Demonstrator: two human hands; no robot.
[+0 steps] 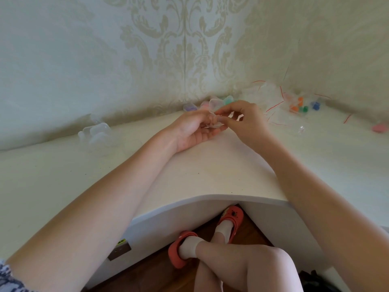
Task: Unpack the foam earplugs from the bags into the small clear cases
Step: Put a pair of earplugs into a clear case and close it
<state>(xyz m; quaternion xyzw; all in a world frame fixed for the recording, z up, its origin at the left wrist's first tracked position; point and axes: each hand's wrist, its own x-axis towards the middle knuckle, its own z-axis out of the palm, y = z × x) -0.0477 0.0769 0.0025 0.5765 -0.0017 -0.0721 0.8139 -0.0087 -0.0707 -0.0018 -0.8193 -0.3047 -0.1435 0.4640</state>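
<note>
At the desk corner, white desk (200,171); bag heap (280,102) with loose earplugs right, about four empty clear cases (95,133) left, three or four filled cases (202,105) behind. Left hand (193,131) cradles one open case (213,114); right hand (244,119) pinches at it. Judged light, slippery, brittle-hinged: hold by edges.

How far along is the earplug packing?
Partly done: several filled cases with coloured contents sit by the wall. In hand: the left hand holds an open clear case while the right hand works at it. Left: bagged earplugs and empty cases.
</note>
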